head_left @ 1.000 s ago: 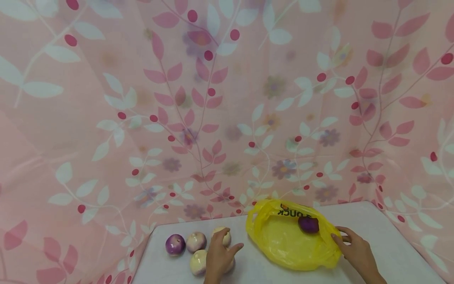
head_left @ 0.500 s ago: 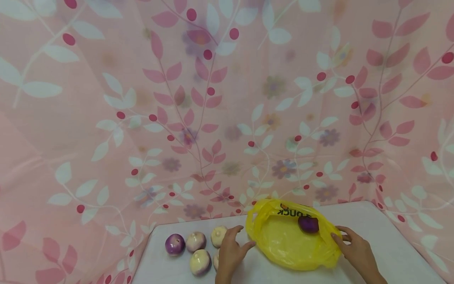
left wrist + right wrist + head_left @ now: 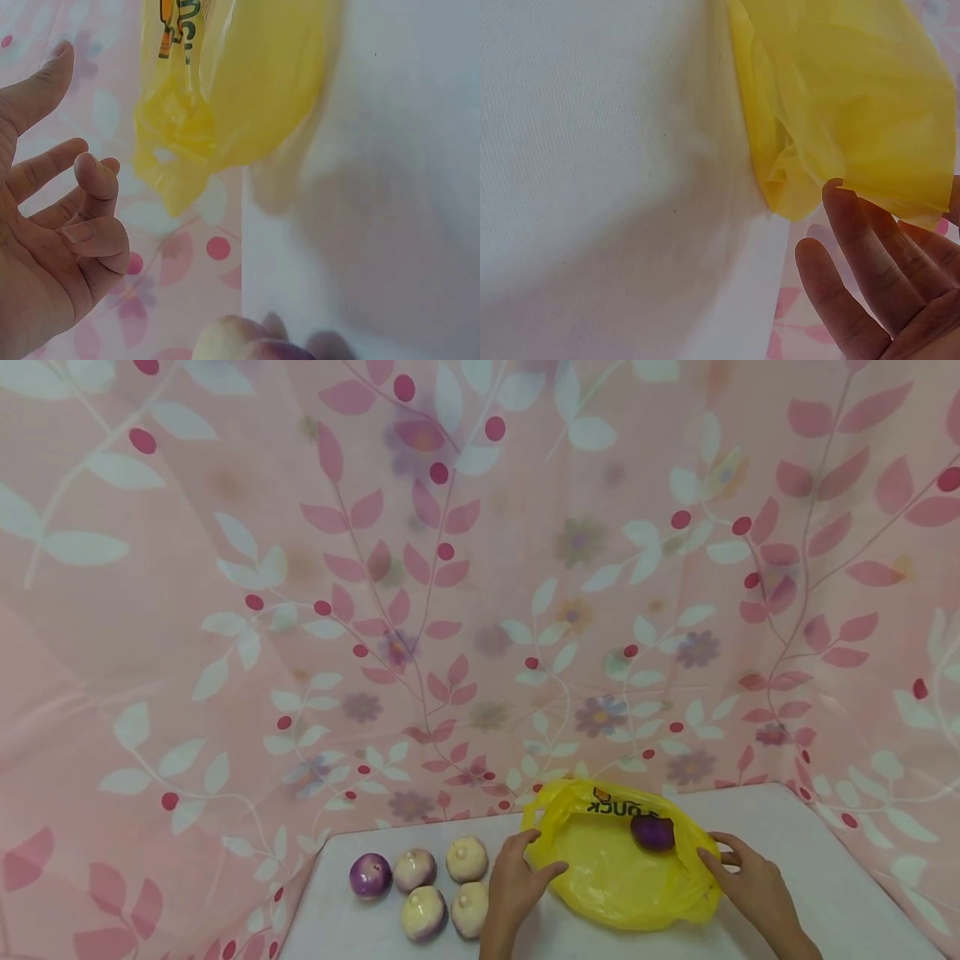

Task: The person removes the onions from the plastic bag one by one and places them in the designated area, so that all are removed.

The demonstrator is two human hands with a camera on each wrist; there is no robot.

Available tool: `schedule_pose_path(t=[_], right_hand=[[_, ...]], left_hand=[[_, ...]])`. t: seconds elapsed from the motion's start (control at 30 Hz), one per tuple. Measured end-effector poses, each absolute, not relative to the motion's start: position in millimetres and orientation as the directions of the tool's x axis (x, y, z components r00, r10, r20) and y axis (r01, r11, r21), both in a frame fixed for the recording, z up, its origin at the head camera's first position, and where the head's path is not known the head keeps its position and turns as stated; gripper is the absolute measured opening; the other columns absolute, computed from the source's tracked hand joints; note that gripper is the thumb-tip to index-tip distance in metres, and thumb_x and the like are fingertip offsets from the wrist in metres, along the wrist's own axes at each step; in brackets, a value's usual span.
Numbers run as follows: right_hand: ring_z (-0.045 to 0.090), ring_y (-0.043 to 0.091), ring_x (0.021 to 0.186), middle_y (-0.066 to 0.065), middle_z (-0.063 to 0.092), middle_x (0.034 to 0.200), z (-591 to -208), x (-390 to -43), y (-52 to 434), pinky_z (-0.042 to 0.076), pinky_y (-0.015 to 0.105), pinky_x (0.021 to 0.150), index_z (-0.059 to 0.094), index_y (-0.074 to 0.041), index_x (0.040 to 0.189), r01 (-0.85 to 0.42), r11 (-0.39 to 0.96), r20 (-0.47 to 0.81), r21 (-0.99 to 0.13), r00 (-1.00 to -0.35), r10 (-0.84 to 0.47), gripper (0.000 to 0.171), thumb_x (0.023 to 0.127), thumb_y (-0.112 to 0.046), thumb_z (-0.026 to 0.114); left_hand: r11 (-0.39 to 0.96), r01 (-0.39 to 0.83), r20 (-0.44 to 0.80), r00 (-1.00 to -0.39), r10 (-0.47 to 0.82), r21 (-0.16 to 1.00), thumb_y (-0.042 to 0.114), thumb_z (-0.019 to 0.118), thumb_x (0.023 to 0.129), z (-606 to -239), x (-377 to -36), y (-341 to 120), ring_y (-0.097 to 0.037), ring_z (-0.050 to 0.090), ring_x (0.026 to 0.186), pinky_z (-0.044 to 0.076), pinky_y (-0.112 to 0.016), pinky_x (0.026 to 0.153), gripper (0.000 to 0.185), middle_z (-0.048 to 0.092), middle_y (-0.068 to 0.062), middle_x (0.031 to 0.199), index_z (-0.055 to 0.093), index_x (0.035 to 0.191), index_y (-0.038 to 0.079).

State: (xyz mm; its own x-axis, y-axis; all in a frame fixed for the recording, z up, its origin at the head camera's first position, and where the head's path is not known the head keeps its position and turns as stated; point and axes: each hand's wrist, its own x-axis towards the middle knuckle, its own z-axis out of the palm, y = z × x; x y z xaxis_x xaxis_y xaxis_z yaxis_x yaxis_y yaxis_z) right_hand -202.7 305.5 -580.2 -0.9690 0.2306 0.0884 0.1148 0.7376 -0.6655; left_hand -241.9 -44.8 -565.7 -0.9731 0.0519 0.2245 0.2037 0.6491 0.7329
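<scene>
A yellow plastic bag (image 3: pixel 615 885) with dark lettering lies open-mouthed on the white table (image 3: pixel 817 860). Inside it, toward the right, sits a purple round vegetable (image 3: pixel 652 832). My right hand (image 3: pixel 757 885) pinches the bag's right edge; the right wrist view shows its fingers (image 3: pixel 870 262) at the yellow plastic. Beside the bag's left edge is my left hand (image 3: pixel 513 889), holding nothing, its thumb and fingers spread apart and its thumb overlapping the bag in the head view. The left wrist view shows that hand (image 3: pixel 60 247) with several fingers bent loosely, apart from the bag (image 3: pixel 247 90).
Left of my left hand stand several glossy round vegetables: a purple one (image 3: pixel 371 876) at the far left, and cream-and-purple ones (image 3: pixel 423 913) grouped near it. A pink floral curtain (image 3: pixel 480 610) hangs behind the table's back edge.
My left hand has moved right, from above the round vegetables to the bag's left edge, uncovering the vegetables behind it. The right hand and the bag have stayed nearly still.
</scene>
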Motion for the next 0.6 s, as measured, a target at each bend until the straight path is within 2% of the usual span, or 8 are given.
schedule_pose_path(t=[0.13, 0.23, 0.33, 0.5, 0.6], right_hand=[[0.065, 0.046, 0.093, 0.026, 0.070, 0.100, -579, -202, 305, 0.056, 0.044, 0.063, 0.054, 0.004, 0.131, 0.113, 0.733, 0.085, -0.671, -0.970, 0.227, 0.066, 0.094, -0.051, 0.060], [0.065, 0.046, 0.093, 0.026, 0.069, 0.101, -578, -202, 305, 0.056, 0.043, 0.063, 0.053, 0.004, 0.131, 0.121, 0.728, 0.075, -0.675, -0.970, 0.230, 0.067, 0.094, -0.051, 0.060], [0.066, 0.045, 0.092, 0.027, 0.069, 0.102, -578, -203, 305, 0.056, 0.043, 0.062, 0.053, 0.004, 0.131, 0.124, 0.726, 0.075, -0.676, -0.969, 0.235, 0.067, 0.094, -0.052, 0.060], [0.068, 0.042, 0.087, 0.028, 0.069, 0.101, -578, -202, 305, 0.056, 0.042, 0.061, 0.054, 0.003, 0.131, 0.117, 0.724, 0.087, -0.680, -0.967, 0.238, 0.066, 0.094, -0.051, 0.061], [0.068, 0.042, 0.086, 0.028, 0.069, 0.101, -578, -201, 305, 0.056, 0.042, 0.060, 0.054, 0.003, 0.130, 0.112, 0.721, 0.092, -0.683, -0.967, 0.238, 0.064, 0.094, -0.049, 0.061]], left_hand=[[0.630, 0.259, 0.256, -0.962, 0.099, 0.732, 0.048, 0.084, 0.073, -566, -245, -37, -0.017, 0.059, 0.089, 0.053, -0.036, 0.079, 0.061, 0.064, 0.002, 0.115, 0.065, 0.122, 0.016], [0.618, 0.299, 0.283, -0.951, 0.127, 0.727, 0.048, 0.084, 0.074, -567, -248, -30, -0.013, 0.058, 0.085, 0.052, -0.034, 0.076, 0.061, 0.064, 0.001, 0.113, 0.065, 0.122, 0.015], [0.614, 0.320, 0.296, -0.944, 0.144, 0.722, 0.048, 0.084, 0.073, -568, -251, -22, -0.012, 0.058, 0.088, 0.051, -0.034, 0.077, 0.062, 0.065, 0.001, 0.114, 0.065, 0.122, 0.015], [0.612, 0.334, 0.295, -0.941, 0.168, 0.717, 0.050, 0.084, 0.073, -570, -255, -10, -0.016, 0.061, 0.101, 0.051, -0.039, 0.086, 0.064, 0.065, 0.002, 0.115, 0.064, 0.123, 0.016], [0.602, 0.344, 0.290, -0.938, 0.189, 0.721, 0.051, 0.084, 0.073, -570, -257, -5, -0.014, 0.061, 0.097, 0.052, -0.034, 0.081, 0.065, 0.065, 0.001, 0.116, 0.064, 0.124, 0.017]])
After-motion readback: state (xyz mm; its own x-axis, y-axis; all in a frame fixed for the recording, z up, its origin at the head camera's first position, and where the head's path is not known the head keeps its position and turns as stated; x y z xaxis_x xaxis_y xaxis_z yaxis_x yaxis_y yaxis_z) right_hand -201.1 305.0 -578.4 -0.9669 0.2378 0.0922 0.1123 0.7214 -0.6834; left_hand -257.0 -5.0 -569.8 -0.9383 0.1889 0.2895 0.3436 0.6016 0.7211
